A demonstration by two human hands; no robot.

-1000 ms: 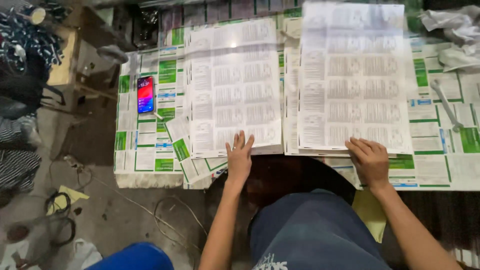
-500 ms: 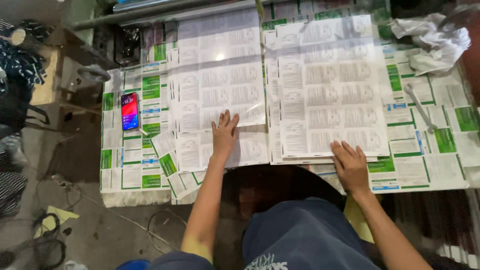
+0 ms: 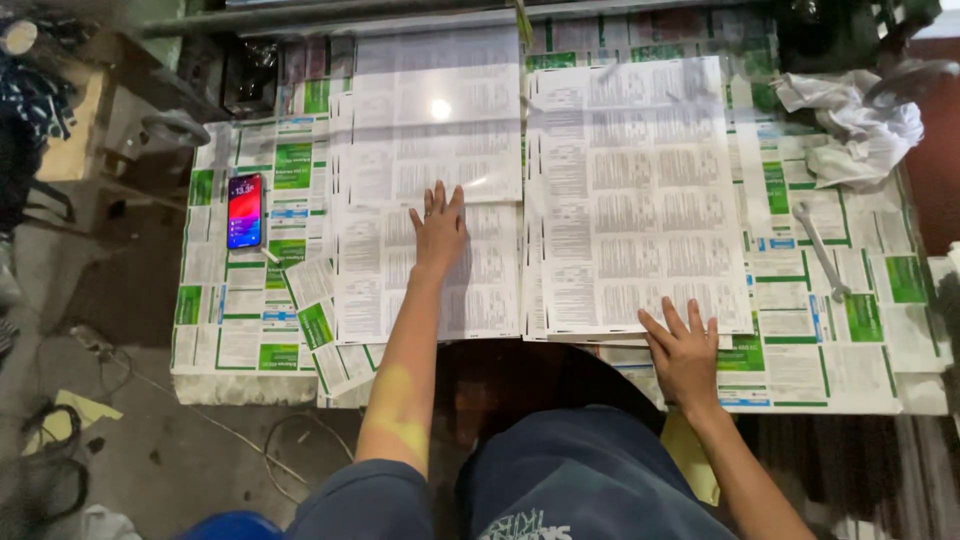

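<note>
Printed sheets [image 3: 640, 190] | left hand [image 3: 438, 228] flat, fingers spread on left stack | right hand [image 3: 684, 352] flat on right stack's near edge

Two stacks of large white printed sheets lie flat, side by side, on a table. The left stack [image 3: 425, 270] has its top sheet [image 3: 430, 120] pushed toward the far edge, uncovering the near half of the sheet below. The right stack [image 3: 635, 190] lies squared, near edge at the table's front.
</note>
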